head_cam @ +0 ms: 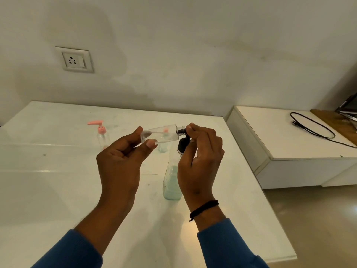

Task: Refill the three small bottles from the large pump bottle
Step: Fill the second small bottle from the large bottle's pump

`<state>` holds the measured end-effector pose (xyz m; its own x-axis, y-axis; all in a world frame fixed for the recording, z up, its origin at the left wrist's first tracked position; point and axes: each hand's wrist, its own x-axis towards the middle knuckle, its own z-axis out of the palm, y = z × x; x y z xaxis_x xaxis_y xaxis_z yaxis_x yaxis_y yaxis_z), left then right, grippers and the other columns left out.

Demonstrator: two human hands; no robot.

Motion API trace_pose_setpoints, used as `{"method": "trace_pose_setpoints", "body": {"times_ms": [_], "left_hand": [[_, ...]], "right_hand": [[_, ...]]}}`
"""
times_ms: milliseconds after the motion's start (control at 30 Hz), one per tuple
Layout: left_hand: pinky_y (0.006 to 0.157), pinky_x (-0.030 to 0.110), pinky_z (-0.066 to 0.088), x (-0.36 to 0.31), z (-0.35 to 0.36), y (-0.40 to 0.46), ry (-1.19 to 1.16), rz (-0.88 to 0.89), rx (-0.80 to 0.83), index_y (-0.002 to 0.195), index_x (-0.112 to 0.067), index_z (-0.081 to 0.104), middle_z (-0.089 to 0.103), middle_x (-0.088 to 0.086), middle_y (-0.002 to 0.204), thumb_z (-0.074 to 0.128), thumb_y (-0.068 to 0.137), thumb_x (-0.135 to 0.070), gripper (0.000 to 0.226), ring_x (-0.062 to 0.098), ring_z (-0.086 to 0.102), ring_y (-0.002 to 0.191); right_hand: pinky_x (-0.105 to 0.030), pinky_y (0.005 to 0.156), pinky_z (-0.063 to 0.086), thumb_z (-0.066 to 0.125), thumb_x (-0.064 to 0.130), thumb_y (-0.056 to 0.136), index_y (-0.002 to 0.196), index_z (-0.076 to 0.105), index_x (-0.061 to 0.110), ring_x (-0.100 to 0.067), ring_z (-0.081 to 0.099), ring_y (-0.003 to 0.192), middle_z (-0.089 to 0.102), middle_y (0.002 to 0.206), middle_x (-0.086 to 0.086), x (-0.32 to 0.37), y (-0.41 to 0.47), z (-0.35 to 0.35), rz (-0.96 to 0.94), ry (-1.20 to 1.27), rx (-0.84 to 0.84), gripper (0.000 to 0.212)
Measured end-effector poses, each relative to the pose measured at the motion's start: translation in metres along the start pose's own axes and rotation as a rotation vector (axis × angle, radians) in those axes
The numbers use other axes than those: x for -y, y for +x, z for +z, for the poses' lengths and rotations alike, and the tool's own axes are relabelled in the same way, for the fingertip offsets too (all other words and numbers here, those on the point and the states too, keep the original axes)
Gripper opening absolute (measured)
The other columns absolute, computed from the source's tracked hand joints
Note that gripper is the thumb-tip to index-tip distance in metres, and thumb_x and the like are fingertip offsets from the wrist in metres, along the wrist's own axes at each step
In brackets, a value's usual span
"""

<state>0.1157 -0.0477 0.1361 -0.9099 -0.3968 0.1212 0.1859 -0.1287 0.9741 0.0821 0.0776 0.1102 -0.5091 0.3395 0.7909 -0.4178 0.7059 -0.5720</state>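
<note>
Table: a big white shiny table (58, 180) is seen under both hands, and the bottles are stood on it.
Side bench: a low white bench (280, 136) is seen to the right of the table, and a black cord (313, 124) is laid on top of it in a loop.
Wall plug: a white wall socket (74, 59) is set in the pale wall behind the table.
Big bottle: a tall clear plastic pump bottle with a black top (172, 178) is stood upright on the table, partly hidden behind the right hand. Pale green liquid is seen in its lower part.
Left hand: the left hand (119, 163) is held up over the table. Its thumb and fingers are curled round the bottom end of the small bottle.
Right hand: the right hand (201, 157) is held up too, with a black thread band (204, 208) worn on the wrist. The bottle's neck is pinched by its fingertips.
Held bottle: a small clear plastic bottle (164, 135) is held on its side in the air between the two hands. It looks empty. A dark ring is seen at its neck.
Pink bottle: a small clear bottle with a pink pump top (102, 136) is stood far back on the table, left of the hands.
Third bottle: another small clear bottle (163, 147) is stood behind the held one and is mostly hidden by it.
</note>
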Motion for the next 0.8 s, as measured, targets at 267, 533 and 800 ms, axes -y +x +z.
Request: {"method": "trace_pose_setpoints", "body": {"times_ms": [267,533,800], "left_hand": [[0.099,0.043,0.056,0.0008,-0.0008,0.0007,-0.009,0.012,-0.001,0.104,-0.036,0.073,0.074,-0.001,0.118,0.076,0.071,-0.032,0.034,0.020,0.071,0.107],[0.099,0.042,0.056,0.0008,0.0008,0.0001,0.001,0.019,0.007,0.106,-0.037,0.072,0.074,-0.002,0.117,0.076,0.072,-0.031,0.034,0.018,0.072,0.106],[0.098,0.044,0.056,-0.0002,0.0021,0.0002,-0.017,0.020,0.007,0.106,-0.035,0.073,0.075,0.000,0.116,0.076,0.071,-0.030,0.035,0.021,0.072,0.106]], "right_hand": [[-0.018,0.087,0.039,0.046,0.012,0.098,0.114,0.071,0.009,-0.002,0.050,0.105,0.070,0.115,-0.001,-0.0030,-0.0071,0.0005,-0.004,-0.003,0.008,0.029],[-0.016,0.091,0.037,0.050,0.009,0.098,0.114,0.070,0.009,-0.004,0.051,0.105,0.068,0.114,-0.002,-0.0035,-0.0070,-0.0015,-0.011,-0.017,0.007,0.026],[-0.033,0.091,0.054,0.055,0.002,0.097,0.109,0.070,0.002,-0.014,0.059,0.104,0.066,0.108,-0.006,-0.0013,-0.0020,-0.0015,-0.021,0.051,-0.018,0.020]]}}
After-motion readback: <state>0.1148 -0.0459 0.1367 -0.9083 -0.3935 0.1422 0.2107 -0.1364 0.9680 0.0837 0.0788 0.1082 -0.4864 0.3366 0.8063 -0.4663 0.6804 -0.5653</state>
